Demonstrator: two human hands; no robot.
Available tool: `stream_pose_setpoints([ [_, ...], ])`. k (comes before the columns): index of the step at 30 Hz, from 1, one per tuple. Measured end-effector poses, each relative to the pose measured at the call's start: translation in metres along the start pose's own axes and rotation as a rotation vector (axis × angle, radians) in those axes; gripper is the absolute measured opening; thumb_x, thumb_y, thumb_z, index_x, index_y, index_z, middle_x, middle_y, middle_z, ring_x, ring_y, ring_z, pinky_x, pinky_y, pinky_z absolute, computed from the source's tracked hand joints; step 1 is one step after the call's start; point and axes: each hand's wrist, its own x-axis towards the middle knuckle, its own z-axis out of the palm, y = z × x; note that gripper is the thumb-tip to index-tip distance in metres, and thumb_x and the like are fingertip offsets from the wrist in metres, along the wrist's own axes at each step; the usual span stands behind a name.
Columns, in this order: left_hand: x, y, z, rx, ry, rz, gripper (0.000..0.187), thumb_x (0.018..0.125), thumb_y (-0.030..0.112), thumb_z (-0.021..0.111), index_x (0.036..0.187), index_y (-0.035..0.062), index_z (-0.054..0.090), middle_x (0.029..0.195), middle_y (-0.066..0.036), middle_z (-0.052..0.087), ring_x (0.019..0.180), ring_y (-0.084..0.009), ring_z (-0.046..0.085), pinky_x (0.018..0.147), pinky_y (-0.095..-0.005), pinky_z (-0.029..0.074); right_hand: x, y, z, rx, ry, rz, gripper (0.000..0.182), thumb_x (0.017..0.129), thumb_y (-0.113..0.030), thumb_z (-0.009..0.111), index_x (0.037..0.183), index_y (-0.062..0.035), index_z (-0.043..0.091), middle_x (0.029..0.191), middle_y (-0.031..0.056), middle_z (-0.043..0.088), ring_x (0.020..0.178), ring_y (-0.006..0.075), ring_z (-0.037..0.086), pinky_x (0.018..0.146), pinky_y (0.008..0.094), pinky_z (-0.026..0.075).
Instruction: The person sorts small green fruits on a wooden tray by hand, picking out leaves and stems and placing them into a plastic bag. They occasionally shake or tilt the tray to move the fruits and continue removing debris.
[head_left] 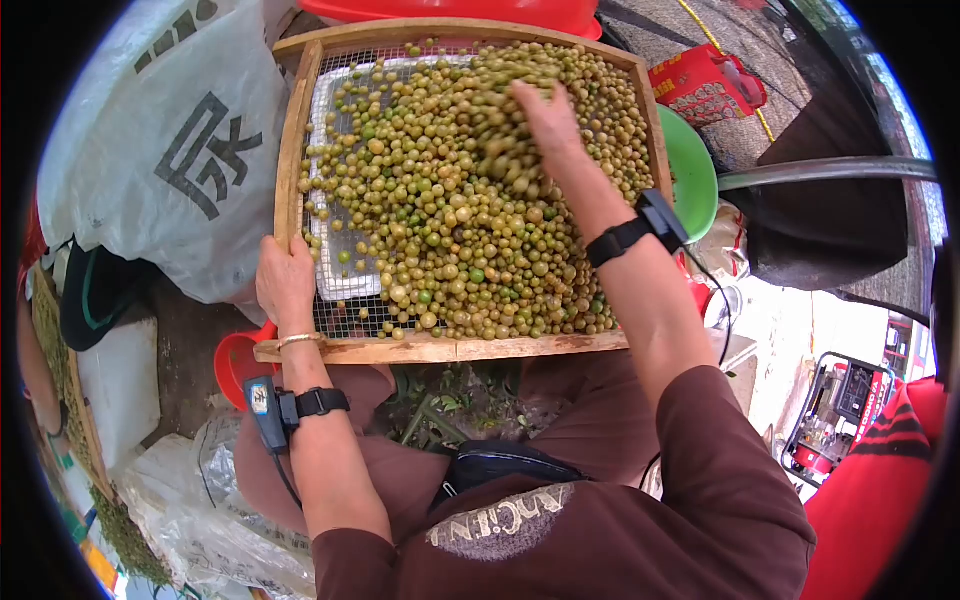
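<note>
A wood-framed wire sieve (pixel 455 350) lies over my lap, heaped with small round yellow-green fruits (pixel 440 220). My left hand (pixel 287 280) grips the sieve's left side rail near its front corner, fingers closed around the wood. At the upper right of the heap, my right hand (pixel 552 122) is among the fruits, its visible fingers stretched out; fruits near it are smeared by motion. Under the mesh at the left, a white rectangular container (pixel 345 285) shows through. Both wrists carry strapped black devices.
A large white sack (pixel 160 150) with dark lettering stands at left. Red basins lie behind the sieve (pixel 480 12) and by its front left corner (pixel 235 365). A green basin (pixel 690 170) and red bag (pixel 710 85) sit right. A machine (pixel 835 420) stands farther right.
</note>
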Motion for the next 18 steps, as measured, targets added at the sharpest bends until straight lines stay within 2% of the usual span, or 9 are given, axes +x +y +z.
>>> stream_pose_setpoints([
  [1,0.001,0.001,-0.001,0.0,-0.003,-0.004,0.037,0.084,0.036,0.047,0.09,0.0,0.051,0.088,-0.024,0.06,0.083,-0.0423,0.056,0.07,-0.0501,0.044,0.014,0.018,0.016,0.023,-0.031,-0.022,0.096,0.072,-0.049,0.065,0.138,0.0031,0.02,0.134,0.0268,0.035,0.123,0.0353,0.038,0.098,0.0385,0.035],
  [3,0.0,0.005,-0.004,-0.015,-0.005,-0.001,0.037,0.084,0.036,0.047,0.09,-0.0003,0.052,0.088,-0.024,0.06,0.084,-0.0423,0.056,0.07,-0.0501,0.044,0.004,-0.006,0.043,0.001,-0.058,0.076,0.098,0.073,-0.051,0.063,0.139,0.0026,0.014,0.138,0.0278,0.026,0.125,0.0377,0.033,0.101,0.0424,0.032],
  [6,0.001,0.001,0.0,-0.025,-0.007,-0.002,0.037,0.084,0.035,0.047,0.09,-0.0005,0.052,0.089,-0.024,0.06,0.084,-0.0424,0.056,0.07,-0.0503,0.043,-0.013,-0.045,0.074,-0.118,-0.137,0.177,0.096,0.076,-0.049,0.061,0.141,-0.0038,0.006,0.136,0.0318,0.027,0.127,0.0397,0.029,0.099,0.0477,0.034],
  [7,0.001,0.002,-0.001,-0.024,-0.002,-0.009,0.037,0.084,0.035,0.047,0.09,-0.0004,0.052,0.089,-0.024,0.06,0.085,-0.0424,0.056,0.071,-0.0504,0.043,-0.024,-0.063,0.075,-0.079,-0.249,0.178,0.093,0.077,-0.049,0.061,0.142,-0.0063,0.01,0.137,0.0298,0.026,0.128,0.0392,0.028,0.099,0.0479,0.034],
  [9,-0.002,0.006,-0.004,-0.035,-0.027,-0.026,0.037,0.084,0.036,0.047,0.091,0.0001,0.052,0.09,-0.024,0.06,0.085,-0.0423,0.056,0.071,-0.0503,0.043,-0.05,-0.091,0.06,0.092,-0.386,0.066,0.088,0.078,-0.047,0.06,0.14,-0.0031,0.017,0.14,0.0269,0.024,0.128,0.0387,0.029,0.1,0.0467,0.033],
  [12,-0.003,0.003,-0.007,-0.053,-0.039,-0.037,0.037,0.084,0.036,0.048,0.093,0.001,0.053,0.092,-0.023,0.06,0.087,-0.042,0.056,0.072,-0.05,0.043,-0.075,-0.107,0.012,-0.012,-0.384,-0.046,0.078,0.079,-0.042,0.059,0.136,0.0014,0.027,0.139,0.0251,0.028,0.127,0.0361,0.032,0.1,0.0439,0.033],
  [14,-0.003,0.003,-0.008,-0.063,-0.041,-0.039,0.037,0.084,0.037,0.048,0.095,0.0015,0.053,0.093,-0.022,0.06,0.088,-0.0415,0.056,0.074,-0.049,0.043,-0.08,-0.081,-0.02,-0.072,-0.193,-0.162,0.068,0.081,-0.038,0.057,0.13,0.005,0.037,0.131,0.0255,0.04,0.123,0.0328,0.039,0.101,0.0383,0.033],
  [16,-0.004,0.005,-0.011,-0.068,-0.041,-0.05,0.037,0.084,0.037,0.048,0.094,0.0015,0.053,0.094,-0.022,0.06,0.088,-0.0411,0.056,0.074,-0.0489,0.043,-0.094,-0.036,-0.055,-0.089,0.016,-0.199,0.068,0.081,-0.037,0.059,0.129,0.0061,0.037,0.131,0.0248,0.041,0.123,0.0329,0.039,0.101,0.0386,0.032],
  [18,-0.007,0.003,-0.01,-0.061,-0.045,-0.054,0.037,0.084,0.037,0.048,0.094,0.0015,0.054,0.094,-0.021,0.06,0.089,-0.0407,0.057,0.074,-0.0488,0.044,-0.122,-0.004,-0.083,-0.273,0.222,-0.237,0.068,0.08,-0.035,0.061,0.129,0.0067,0.036,0.13,0.0244,0.04,0.122,0.0325,0.038,0.102,0.0384,0.029],
])
